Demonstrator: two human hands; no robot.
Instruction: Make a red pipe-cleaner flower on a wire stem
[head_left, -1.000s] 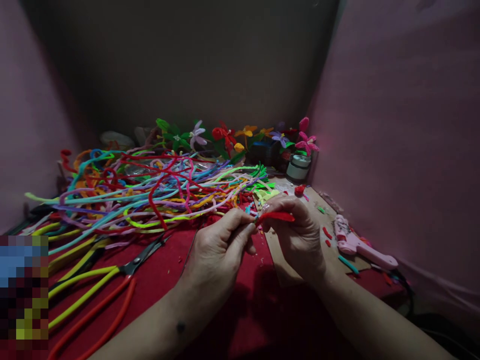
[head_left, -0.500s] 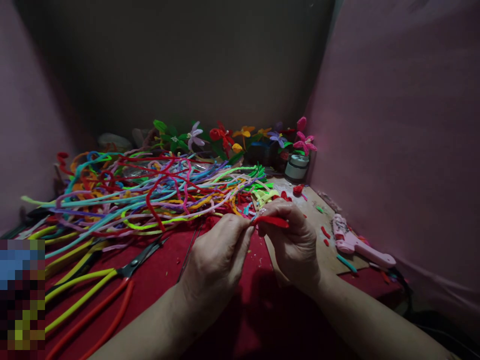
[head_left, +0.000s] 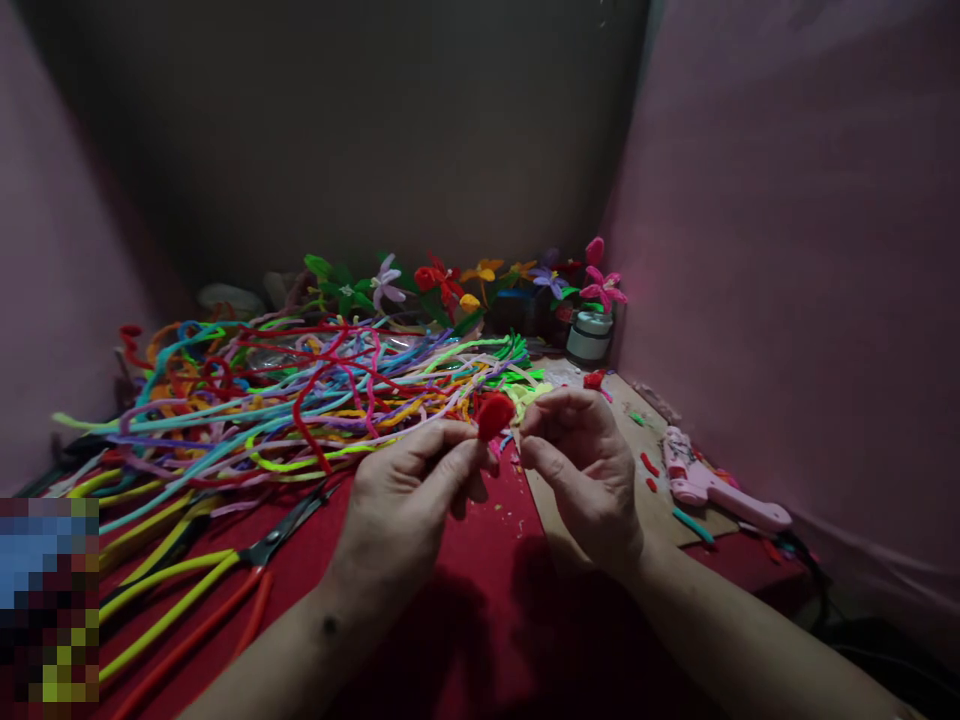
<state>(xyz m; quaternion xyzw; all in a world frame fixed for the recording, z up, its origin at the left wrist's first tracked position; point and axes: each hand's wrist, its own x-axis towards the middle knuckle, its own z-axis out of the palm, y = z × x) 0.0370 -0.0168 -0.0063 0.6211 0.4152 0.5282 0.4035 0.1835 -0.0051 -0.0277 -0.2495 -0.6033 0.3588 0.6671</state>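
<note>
My left hand (head_left: 405, 495) pinches a small red pipe-cleaner piece (head_left: 494, 414), bent into a loop, between thumb and fingers above the red cloth (head_left: 465, 600). My right hand (head_left: 585, 470) is curled close beside it on the right, its fingertips almost touching the red piece; whether it grips anything I cannot make out. A big tangle of coloured pipe cleaners (head_left: 300, 390) lies just behind my hands.
Pliers with yellow and red handles (head_left: 187, 600) lie at the front left. A pink glue gun (head_left: 712, 485) rests on a cardboard sheet (head_left: 645, 500) at the right. Finished pipe-cleaner flowers (head_left: 465, 280) and a small jar (head_left: 589, 335) stand at the back. Pink walls close both sides.
The red piece, held flat and long between both hands before, now stands as a rounded loop at my left fingertips. Both hands have risen slightly.
</note>
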